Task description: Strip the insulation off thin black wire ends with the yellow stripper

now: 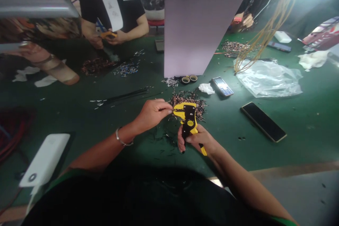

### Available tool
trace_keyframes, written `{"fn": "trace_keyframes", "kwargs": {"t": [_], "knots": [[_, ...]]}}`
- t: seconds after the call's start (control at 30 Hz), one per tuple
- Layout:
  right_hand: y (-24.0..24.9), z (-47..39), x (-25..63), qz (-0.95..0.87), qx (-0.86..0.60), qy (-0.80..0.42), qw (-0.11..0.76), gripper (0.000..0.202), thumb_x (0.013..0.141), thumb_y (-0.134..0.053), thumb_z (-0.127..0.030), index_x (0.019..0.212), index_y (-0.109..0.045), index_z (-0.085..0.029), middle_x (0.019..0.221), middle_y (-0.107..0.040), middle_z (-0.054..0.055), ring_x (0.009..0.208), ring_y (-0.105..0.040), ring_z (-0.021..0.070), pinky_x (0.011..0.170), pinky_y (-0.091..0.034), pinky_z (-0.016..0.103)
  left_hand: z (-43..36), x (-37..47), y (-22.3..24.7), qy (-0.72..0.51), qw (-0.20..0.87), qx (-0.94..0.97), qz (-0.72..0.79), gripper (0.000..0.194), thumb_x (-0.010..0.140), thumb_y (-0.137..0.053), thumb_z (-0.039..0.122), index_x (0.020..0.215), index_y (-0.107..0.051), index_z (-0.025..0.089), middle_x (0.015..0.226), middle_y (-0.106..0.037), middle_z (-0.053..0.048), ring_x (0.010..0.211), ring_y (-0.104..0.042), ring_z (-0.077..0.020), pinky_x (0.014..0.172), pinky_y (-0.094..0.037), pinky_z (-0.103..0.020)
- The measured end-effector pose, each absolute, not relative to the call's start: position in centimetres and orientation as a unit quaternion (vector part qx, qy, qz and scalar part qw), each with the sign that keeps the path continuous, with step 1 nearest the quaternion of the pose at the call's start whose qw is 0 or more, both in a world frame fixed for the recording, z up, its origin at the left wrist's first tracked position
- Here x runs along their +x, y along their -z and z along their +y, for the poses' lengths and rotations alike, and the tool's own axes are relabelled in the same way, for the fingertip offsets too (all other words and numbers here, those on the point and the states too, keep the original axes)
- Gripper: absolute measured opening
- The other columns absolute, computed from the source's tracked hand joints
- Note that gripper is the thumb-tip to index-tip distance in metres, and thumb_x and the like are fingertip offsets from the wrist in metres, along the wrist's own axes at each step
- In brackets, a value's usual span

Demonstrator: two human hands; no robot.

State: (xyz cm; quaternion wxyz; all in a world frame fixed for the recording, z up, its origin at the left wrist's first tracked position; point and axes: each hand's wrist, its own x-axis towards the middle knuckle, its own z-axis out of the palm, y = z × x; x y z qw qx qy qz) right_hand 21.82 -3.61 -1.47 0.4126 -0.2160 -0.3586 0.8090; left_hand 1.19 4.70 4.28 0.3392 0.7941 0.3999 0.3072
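My right hand (200, 137) is wrapped round the handles of a yellow-and-black wire stripper (190, 114). Its jaws point left, towards my left hand (155, 113). Thumb and forefinger of that hand are pinched on a thin dark wire (173, 109) at the mouth of the jaws; most of the wire is hidden. Beneath and behind the tool lies a heap of short copper-and-black wire scraps (201, 104). A bundle of long black wires (127, 94) with bare tips lies beyond my left hand.
A smartphone (263, 122), a keypad phone (222, 86), a plastic bag (270, 77) and hanging tan wires (261, 44) are on the right. Two tape rolls (189, 79) sit below a pale upright panel (196, 31). A white power bank (45, 159) lies left. Across the table a co-worker's hands (106, 39) hold a tool.
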Motion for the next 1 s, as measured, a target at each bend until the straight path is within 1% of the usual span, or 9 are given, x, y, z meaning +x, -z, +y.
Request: {"fn": "trace_keyframes", "kwargs": {"t": [0.23, 0.4, 0.63, 0.83, 1.0], "knots": [[1.68, -3.87, 21.65, -0.358, -0.228, -0.807, 0.41, 0.015, 0.072, -0.073, -0.017, 0.086, -0.068, -0.013, 0.066, -0.066, 0.001, 0.055, -0.062, 0.0164, 0.057, -0.055, 0.035, 4.84, 1.11, -4.2, -0.303, 0.338, 0.794, 0.404, 0.016, 0.083, -0.061, 0.022, 0.078, -0.076, 0.019, 0.072, -0.067, -0.002, 0.068, -0.059, -0.0131, 0.064, -0.043, -0.027], [1.58, -3.97, 21.68, -0.353, -0.232, -0.807, 0.412, 0.015, 0.074, -0.073, -0.018, 0.087, -0.068, -0.013, 0.066, -0.066, 0.001, 0.054, -0.061, 0.0155, 0.056, -0.055, 0.034, 4.84, 1.14, -4.27, -0.305, 0.34, 0.795, 0.4, 0.016, 0.083, -0.061, 0.023, 0.079, -0.076, 0.019, 0.074, -0.069, -0.003, 0.068, -0.059, -0.013, 0.065, -0.043, -0.027], [1.85, -3.99, 21.83, -0.343, -0.242, -0.805, 0.42, 0.014, 0.073, -0.074, -0.017, 0.085, -0.069, -0.014, 0.064, -0.066, 0.0, 0.052, -0.06, 0.0154, 0.054, -0.054, 0.034, 4.69, 1.33, -4.49, -0.298, 0.349, 0.791, 0.406, 0.017, 0.083, -0.06, 0.024, 0.079, -0.076, 0.019, 0.076, -0.071, -0.003, 0.067, -0.059, -0.0127, 0.065, -0.044, -0.028], [1.72, -3.94, 21.84, -0.344, -0.251, -0.798, 0.426, 0.015, 0.073, -0.076, -0.019, 0.085, -0.067, -0.014, 0.063, -0.065, 0.0, 0.052, -0.061, 0.0156, 0.054, -0.054, 0.035, 4.72, 1.32, -4.56, -0.293, 0.355, 0.786, 0.413, 0.018, 0.082, -0.059, 0.025, 0.08, -0.076, 0.019, 0.077, -0.074, -0.003, 0.069, -0.062, -0.0134, 0.064, -0.045, -0.028], [1.59, -3.96, 22.03, -0.341, -0.255, -0.792, 0.438, 0.015, 0.074, -0.075, -0.018, 0.085, -0.067, -0.014, 0.062, -0.064, -0.001, 0.051, -0.06, 0.015, 0.054, -0.053, 0.034, 4.9, 1.2, -4.54, -0.294, 0.355, 0.787, 0.41, 0.018, 0.081, -0.059, 0.026, 0.077, -0.075, 0.019, 0.075, -0.073, -0.004, 0.067, -0.061, -0.0131, 0.064, -0.045, -0.028]]}}
